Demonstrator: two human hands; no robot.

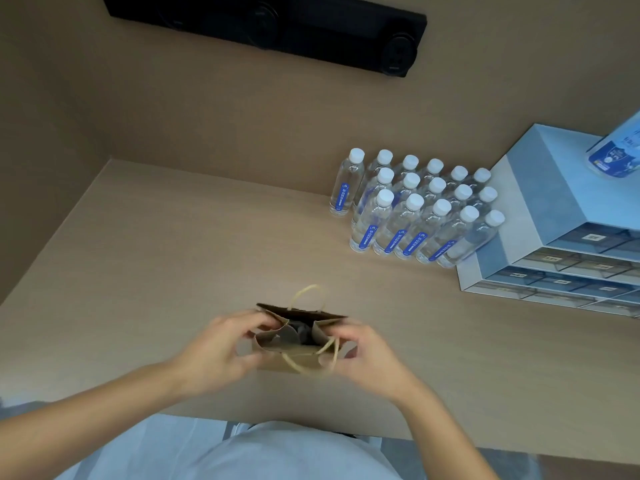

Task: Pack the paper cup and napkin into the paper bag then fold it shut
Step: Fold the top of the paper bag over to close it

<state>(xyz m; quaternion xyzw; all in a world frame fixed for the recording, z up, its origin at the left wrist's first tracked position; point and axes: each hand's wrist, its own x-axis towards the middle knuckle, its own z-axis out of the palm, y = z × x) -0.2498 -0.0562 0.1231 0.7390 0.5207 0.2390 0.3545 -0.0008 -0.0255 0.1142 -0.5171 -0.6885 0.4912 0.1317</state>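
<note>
A small brown paper bag (294, 355) with twine handles stands upright on the table (173, 244) near its front edge. Its mouth is open and its side panels are pushed inward. Something dark lies inside the bag (301, 332); I cannot tell what it is. My left hand (221, 348) pinches the bag's left side at the top. My right hand (363, 351) pinches the right side. No paper cup or napkin shows outside the bag.
Several clear water bottles (415, 209) with white caps stand in rows at the back right. A pale blue drawer unit (554, 216) sits at the right edge, with a blue-labelled container (616, 154) on top. A black bar (270, 26) is mounted on the wall.
</note>
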